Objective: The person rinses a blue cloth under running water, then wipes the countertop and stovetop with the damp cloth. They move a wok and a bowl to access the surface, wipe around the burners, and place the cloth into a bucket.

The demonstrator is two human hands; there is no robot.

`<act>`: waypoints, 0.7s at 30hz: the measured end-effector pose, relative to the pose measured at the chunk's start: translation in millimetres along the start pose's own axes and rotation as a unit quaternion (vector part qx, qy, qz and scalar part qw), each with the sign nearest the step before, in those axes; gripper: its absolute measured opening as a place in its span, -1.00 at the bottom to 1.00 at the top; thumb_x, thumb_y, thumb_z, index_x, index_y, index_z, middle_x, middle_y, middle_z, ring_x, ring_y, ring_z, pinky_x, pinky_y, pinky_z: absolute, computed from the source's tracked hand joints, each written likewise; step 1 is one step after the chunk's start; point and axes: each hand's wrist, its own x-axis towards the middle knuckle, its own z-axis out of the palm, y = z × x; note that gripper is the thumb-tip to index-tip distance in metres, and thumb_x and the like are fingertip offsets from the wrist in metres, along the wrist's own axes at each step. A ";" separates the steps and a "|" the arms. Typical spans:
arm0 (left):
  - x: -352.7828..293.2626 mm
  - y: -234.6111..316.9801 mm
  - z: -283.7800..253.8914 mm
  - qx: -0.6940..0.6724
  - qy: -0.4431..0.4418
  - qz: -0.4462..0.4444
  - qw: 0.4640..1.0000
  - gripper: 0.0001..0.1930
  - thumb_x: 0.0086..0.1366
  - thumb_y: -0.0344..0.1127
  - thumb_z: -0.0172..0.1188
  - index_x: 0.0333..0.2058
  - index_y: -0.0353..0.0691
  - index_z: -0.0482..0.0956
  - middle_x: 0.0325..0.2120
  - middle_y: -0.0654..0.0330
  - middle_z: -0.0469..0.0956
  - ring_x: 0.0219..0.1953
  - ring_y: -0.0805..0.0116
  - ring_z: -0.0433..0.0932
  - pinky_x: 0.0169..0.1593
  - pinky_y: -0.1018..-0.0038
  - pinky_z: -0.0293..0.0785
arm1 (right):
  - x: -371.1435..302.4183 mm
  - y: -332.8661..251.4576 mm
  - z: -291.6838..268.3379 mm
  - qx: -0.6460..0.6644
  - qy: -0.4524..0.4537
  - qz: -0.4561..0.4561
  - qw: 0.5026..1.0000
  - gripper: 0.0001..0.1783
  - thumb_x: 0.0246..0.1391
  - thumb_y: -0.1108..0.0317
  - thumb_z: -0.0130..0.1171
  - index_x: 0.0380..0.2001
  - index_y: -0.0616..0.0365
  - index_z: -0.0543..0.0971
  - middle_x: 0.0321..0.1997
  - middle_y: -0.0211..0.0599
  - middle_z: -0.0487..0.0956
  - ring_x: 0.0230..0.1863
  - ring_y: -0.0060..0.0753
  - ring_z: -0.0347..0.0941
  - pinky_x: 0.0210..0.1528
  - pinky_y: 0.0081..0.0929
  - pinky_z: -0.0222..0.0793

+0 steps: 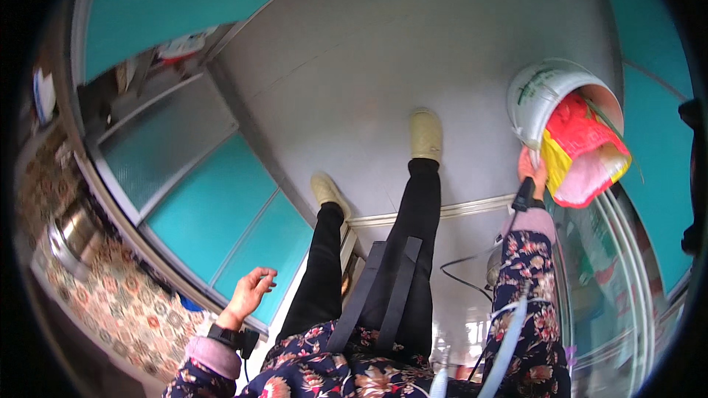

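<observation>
A white bucket point(532, 96) hangs tilted at the right, its mouth turned toward me. Inside it, and spilling over the rim, is a red and yellow plastic bag point(579, 129) with a pale pink inner side. My right hand point(532, 169) is closed at the bucket's near edge, gripping what looks like its handle or rim; the exact hold is partly hidden. My left hand point(252, 291) is free at the lower left, fingers loosely curled and apart, with nothing in it. It hovers near the teal panels beside the counter.
Teal cabinet panels point(210, 199) and a patterned countertop point(110, 309) with a metal pot point(74, 243) line the left. Glass sliding panels point(605, 280) stand at the right. A metal door track point(472, 206) crosses the grey floor point(354, 88) by my shoes.
</observation>
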 end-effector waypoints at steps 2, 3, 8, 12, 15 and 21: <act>8.8 -24.8 4.0 -0.033 -0.003 -0.019 0.999 -0.73 0.38 -0.25 0.01 -0.08 -0.30 0.46 -0.19 0.19 0.53 -0.19 0.37 0.55 -0.13 0.45 0.50 | -15.5 13.5 10.6 -0.045 0.029 -0.001 0.999 -0.61 0.09 0.49 -0.01 0.00 0.44 0.36 0.01 0.08 0.49 0.09 0.04 0.40 0.20 -0.02 0.31; 11.9 -38.2 8.6 -0.047 -0.007 -0.030 0.998 -0.74 0.38 -0.25 0.01 -0.08 -0.29 0.47 -0.19 0.20 0.53 -0.18 0.37 0.54 -0.12 0.45 0.50 | -29.8 24.7 10.0 -0.068 0.066 0.001 0.995 -0.61 0.10 0.48 -0.02 0.00 0.43 0.36 0.02 0.07 0.48 0.09 0.04 0.39 0.21 -0.02 0.31; 29.3 -90.2 32.5 -0.121 -0.024 -0.006 0.992 -0.76 0.38 -0.27 0.01 -0.09 -0.24 0.50 -0.24 0.23 0.56 -0.24 0.43 0.56 -0.15 0.48 0.50 | -117.7 105.2 16.9 -0.328 0.090 -0.035 0.940 -0.62 0.08 0.53 0.04 0.02 0.22 0.40 0.01 -0.18 0.49 0.04 -0.24 0.43 0.06 -0.17 0.46; 46.3 -114.8 48.3 -0.201 -0.071 0.010 0.977 -0.77 0.38 -0.29 0.00 -0.07 -0.23 0.50 -0.25 0.25 0.53 -0.25 0.45 0.53 -0.13 0.50 0.49 | -166.5 179.5 23.2 -0.561 0.013 -0.030 0.827 -0.65 0.11 0.49 0.06 0.00 0.10 0.42 0.02 -0.26 0.49 0.01 -0.32 0.45 -0.08 -0.21 0.55; 63.3 -138.8 52.2 -0.255 -0.086 0.027 0.963 -0.77 0.38 -0.32 0.00 -0.06 -0.23 0.49 -0.24 0.25 0.53 -0.22 0.47 0.51 -0.10 0.52 0.47 | -177.0 254.8 21.1 -0.689 -0.031 -0.002 0.725 -0.52 0.13 0.35 0.10 0.14 0.01 0.34 0.06 -0.30 0.46 0.03 -0.38 0.42 -0.08 -0.37 0.47; 75.9 -228.6 48.3 -0.351 -0.012 0.040 0.936 -0.78 0.36 -0.35 0.01 -0.07 -0.23 0.50 -0.25 0.26 0.55 -0.26 0.52 0.51 -0.14 0.56 0.46 | -163.6 430.0 -4.7 -0.866 -0.306 -0.125 0.376 -0.36 0.11 0.18 0.12 0.21 0.15 0.23 0.09 -0.02 0.45 0.07 -0.13 0.42 0.07 -0.32 0.31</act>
